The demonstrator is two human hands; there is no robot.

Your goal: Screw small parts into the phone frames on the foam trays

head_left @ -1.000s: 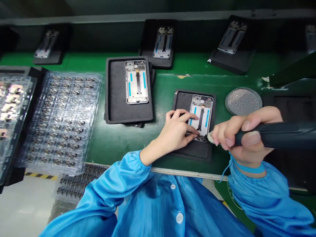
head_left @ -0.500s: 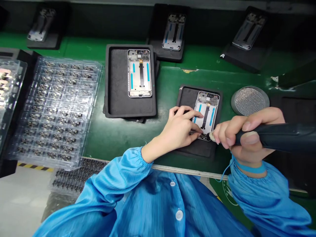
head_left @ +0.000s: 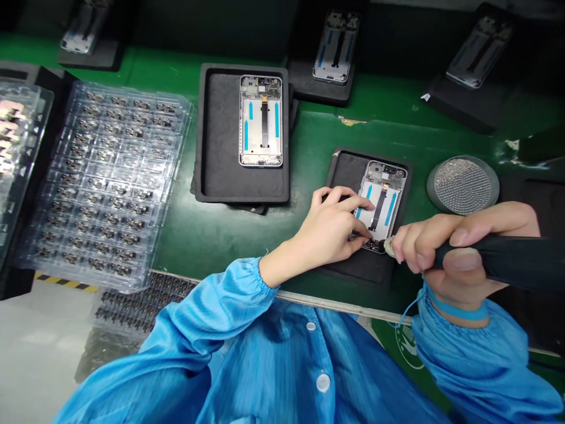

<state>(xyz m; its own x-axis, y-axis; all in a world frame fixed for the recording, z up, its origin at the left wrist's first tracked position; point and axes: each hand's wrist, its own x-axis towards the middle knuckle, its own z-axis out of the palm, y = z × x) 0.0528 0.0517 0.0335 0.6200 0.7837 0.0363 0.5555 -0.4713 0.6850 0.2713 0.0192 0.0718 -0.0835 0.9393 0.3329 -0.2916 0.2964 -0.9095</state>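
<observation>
An opened phone with blue strips and a black flat cable lies in a dark foam tray. Across its lower left side rests my left hand, two fingers laid over the metal plate, thumb and another finger close together at the bottom edge; it steadies the phone. Any small part beneath those fingertips is hidden. Gripped in my right hand is a dark electric screwdriver. Its pale nose points at the phone's lower right corner, on the black bottom section; whether the bit touches a screw I cannot tell.
Beyond my right hand stands a round dish of screws. A second opened phone sits in another foam tray. Clear plastic trays of small parts stand at left. More phones on foam line the back.
The view has shifted slightly, so the bench appears further left and right in places. Both hands keep nearly the same pose at the phone, the screwdriver still at its lower right corner.
</observation>
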